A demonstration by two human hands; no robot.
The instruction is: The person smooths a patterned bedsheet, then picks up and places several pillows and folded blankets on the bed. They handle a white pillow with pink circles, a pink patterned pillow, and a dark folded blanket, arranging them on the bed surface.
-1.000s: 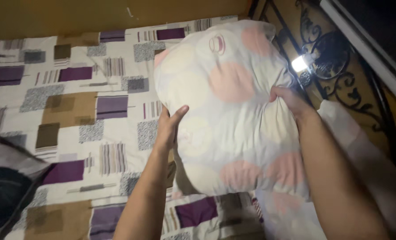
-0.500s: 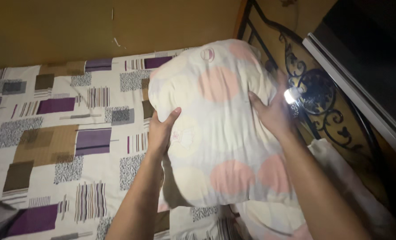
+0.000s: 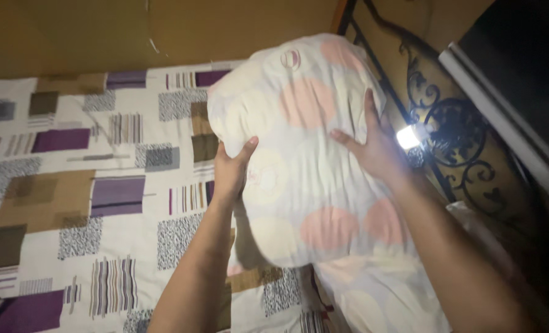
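Right hand (image 3: 376,151) released pinch, now flat, fingers spread, on pillow (image 3: 305,154)

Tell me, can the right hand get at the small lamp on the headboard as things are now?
Probably yes. The right hand lies flat on the pillow, and the lamp glows just beyond it on the headboard. Nothing stands between them, but the left hand would then bear the pillow alone.

A plump pillow (image 3: 299,154) in a pale, creased case printed with large pink and cream circles is held up off the bed, tilted so its upper end leans toward the far top. Its left edge sits pinched between the fingers (image 3: 248,147) of the left hand (image 3: 231,172), while the spread fingers (image 3: 369,105) of the right hand (image 3: 376,151) press flat against its front face, right of the middle.
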